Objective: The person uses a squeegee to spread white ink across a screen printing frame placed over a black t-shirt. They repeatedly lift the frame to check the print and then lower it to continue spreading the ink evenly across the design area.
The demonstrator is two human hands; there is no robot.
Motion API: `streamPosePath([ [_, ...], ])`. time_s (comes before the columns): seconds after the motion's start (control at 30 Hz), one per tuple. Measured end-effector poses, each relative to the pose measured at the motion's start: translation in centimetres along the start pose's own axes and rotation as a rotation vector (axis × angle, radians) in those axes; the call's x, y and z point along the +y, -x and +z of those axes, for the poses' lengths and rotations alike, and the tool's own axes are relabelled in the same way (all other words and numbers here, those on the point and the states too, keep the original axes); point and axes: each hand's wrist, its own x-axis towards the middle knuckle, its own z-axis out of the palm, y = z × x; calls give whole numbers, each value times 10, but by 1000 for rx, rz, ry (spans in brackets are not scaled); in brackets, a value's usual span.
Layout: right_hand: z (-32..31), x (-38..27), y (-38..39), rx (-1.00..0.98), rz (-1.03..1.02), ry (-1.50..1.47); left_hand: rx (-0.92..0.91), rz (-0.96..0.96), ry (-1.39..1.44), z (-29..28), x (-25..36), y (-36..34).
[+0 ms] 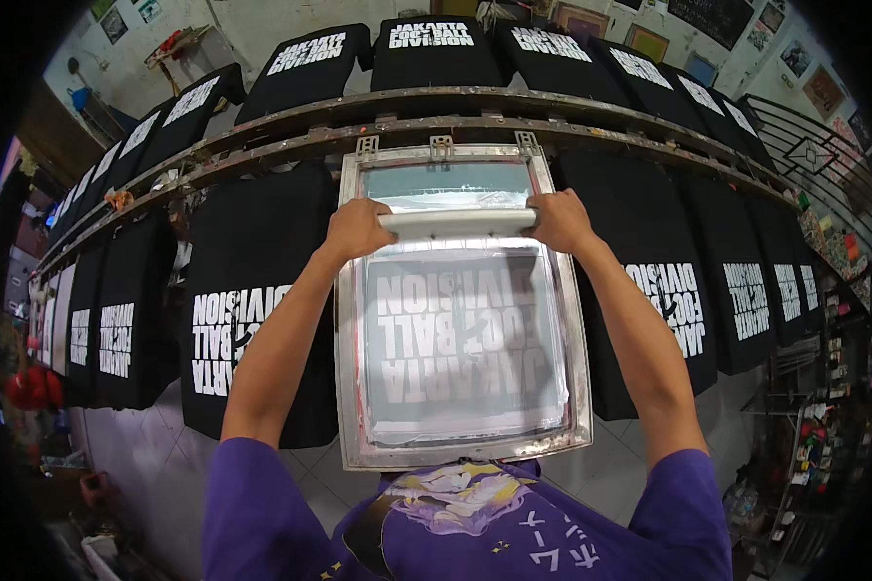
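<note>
A squeegee point(460, 224) with a pale bar handle lies across the far part of a screen printing frame point(576, 407). My left hand point(358, 229) is closed round its left end, and my right hand point(559, 221) grips the right end. White ink point(426, 201) is smeared on the mesh just beyond the squeegee. Through the mesh point(460, 324), block lettering shows, upside down to me. The metal frame lies directly in front of me, its far edge by metal brackets point(442, 146) on a long rail. What lies under the frame is mostly hidden.
Black shirts with white lettering flank the frame, one at left point(252, 223) and one at right point(620, 213). Another row of black shirts point(436, 63) stands beyond the long rail point(291, 140). Cluttered shelves point(804, 455) are at far right. Tiled floor point(145, 455) shows below.
</note>
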Motion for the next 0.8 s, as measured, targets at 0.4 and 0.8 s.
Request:
streamPosePath([
  [0.4,75,-68,247,153,-43,-83,311,121,95,88,55,266],
  [0.8,27,-109,325,80,-65,-74,78,98,128,33,95,344],
])
